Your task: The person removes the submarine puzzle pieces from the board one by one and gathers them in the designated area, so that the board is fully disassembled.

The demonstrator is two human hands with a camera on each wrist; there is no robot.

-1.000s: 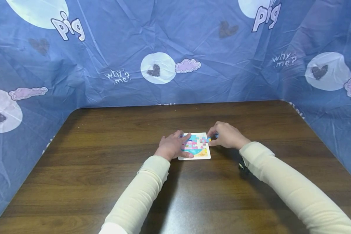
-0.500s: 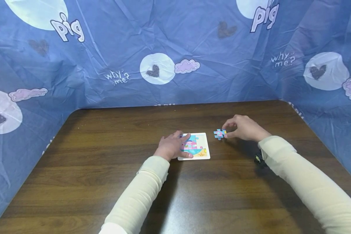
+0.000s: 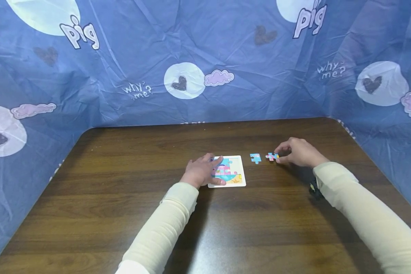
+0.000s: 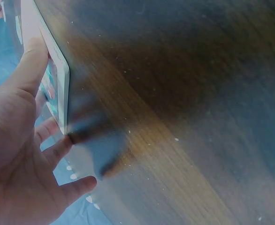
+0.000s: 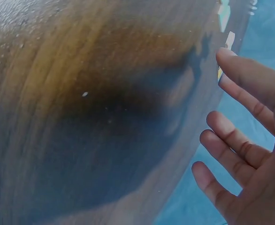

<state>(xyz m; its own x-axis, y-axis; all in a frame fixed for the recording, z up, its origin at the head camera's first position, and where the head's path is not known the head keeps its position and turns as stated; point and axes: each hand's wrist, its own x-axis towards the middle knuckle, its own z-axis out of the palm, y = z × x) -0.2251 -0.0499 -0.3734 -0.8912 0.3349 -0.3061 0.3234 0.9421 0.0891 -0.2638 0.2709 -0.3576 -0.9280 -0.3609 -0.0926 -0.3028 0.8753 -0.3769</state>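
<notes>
My left hand [image 3: 201,172] lies flat on the puzzle board [image 3: 235,177], fingers spread. At 3 o'clock, my right hand [image 3: 296,152] pinches a pink piece [image 3: 271,156]. A blue piece [image 3: 255,158] lies between on the counter [image 3: 123,182].

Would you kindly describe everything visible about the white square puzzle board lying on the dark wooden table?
The white square puzzle board lies flat near the middle of the dark wooden table. It looks like thin card or plastic with a raised white rim, as the left wrist view shows edge-on. Its picture, in pink, turquoise and yellow, fills the lower left part; the upper right area shows bare white. The left hand rests on its left side, with fingers over the picture and thumb along the near edge.
</notes>
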